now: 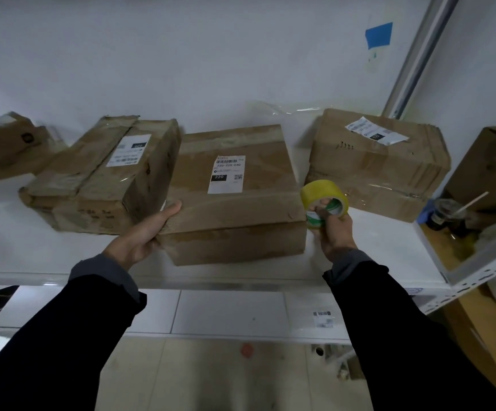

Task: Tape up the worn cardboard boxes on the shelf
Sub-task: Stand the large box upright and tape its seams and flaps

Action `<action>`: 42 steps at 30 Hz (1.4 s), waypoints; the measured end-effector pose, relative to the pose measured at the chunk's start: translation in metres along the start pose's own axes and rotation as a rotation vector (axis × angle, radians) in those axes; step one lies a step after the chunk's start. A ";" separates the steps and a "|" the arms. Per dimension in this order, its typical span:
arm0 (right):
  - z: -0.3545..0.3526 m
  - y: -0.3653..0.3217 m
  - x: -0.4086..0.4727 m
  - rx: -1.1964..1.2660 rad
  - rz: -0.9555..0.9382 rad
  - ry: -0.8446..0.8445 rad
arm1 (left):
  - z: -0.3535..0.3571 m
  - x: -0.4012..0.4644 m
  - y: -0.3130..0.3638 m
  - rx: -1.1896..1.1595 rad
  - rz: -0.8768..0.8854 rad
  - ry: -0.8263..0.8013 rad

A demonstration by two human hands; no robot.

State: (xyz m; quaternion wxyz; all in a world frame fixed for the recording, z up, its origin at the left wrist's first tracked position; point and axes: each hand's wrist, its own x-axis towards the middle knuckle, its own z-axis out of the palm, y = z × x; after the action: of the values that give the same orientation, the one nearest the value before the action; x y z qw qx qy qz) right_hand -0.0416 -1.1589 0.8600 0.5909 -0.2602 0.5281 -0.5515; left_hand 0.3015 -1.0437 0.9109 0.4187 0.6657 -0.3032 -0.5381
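Cardboard middle box (234,200) sits mid-frame on the shelf (374,241), my left hand (146,235) gripping its near-left corner to steady it while my right hand (334,226) pinches the yellow tape (323,200) just right, ready to pull.

1. Both arms reach up from the bottom corners of the frame toward its middle, in dark sleeves with grey cuffs.
2. The left hand (143,235), left of centre, lies with its thumb stretched out straight and its fingers tucked out of sight.
3. The right hand (334,229), right of centre, is raised, wrist bent, its fingers curled in a grip.
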 end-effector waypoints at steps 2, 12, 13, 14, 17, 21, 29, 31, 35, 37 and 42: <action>0.010 -0.007 -0.008 0.036 -0.018 -0.065 | -0.007 0.002 -0.003 -0.040 0.003 -0.014; 0.100 -0.132 -0.055 -0.281 -0.680 -0.280 | 0.011 0.025 -0.010 -0.226 0.068 -0.131; 0.111 -0.142 -0.059 -0.362 -0.749 -0.291 | 0.018 0.031 -0.011 -0.215 0.079 -0.122; 0.121 -0.147 -0.060 -0.423 -0.790 -0.309 | 0.025 0.037 -0.013 -0.203 0.091 -0.106; 0.146 -0.152 -0.068 -0.550 -0.896 -0.355 | 0.038 0.062 -0.033 -0.098 0.092 -0.045; 0.168 -0.142 -0.075 -0.648 -0.980 -0.432 | 0.036 0.055 -0.030 0.530 0.369 0.286; 0.207 -0.121 -0.092 -0.702 -0.990 -0.571 | 0.004 0.014 0.091 -0.014 0.820 0.000; 0.209 -0.121 -0.094 -0.712 -0.998 -0.566 | 0.007 0.004 0.113 0.081 0.813 -0.056; 0.202 -0.125 -0.088 -0.699 -0.977 -0.578 | 0.014 0.000 0.139 0.314 0.730 -0.128; 0.200 -0.125 -0.089 -0.703 -0.986 -0.604 | 0.011 0.003 0.141 0.346 0.700 -0.132; 0.210 -0.140 -0.094 -0.722 -1.074 -0.523 | -0.002 0.008 0.136 0.419 0.677 -0.156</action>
State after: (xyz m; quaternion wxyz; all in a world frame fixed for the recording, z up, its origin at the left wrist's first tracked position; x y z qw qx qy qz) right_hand 0.1128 -1.1658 1.0803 0.2209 -0.7895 0.3171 -0.4767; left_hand 0.3115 -1.1139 1.0278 0.4031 0.5563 -0.6394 -0.3453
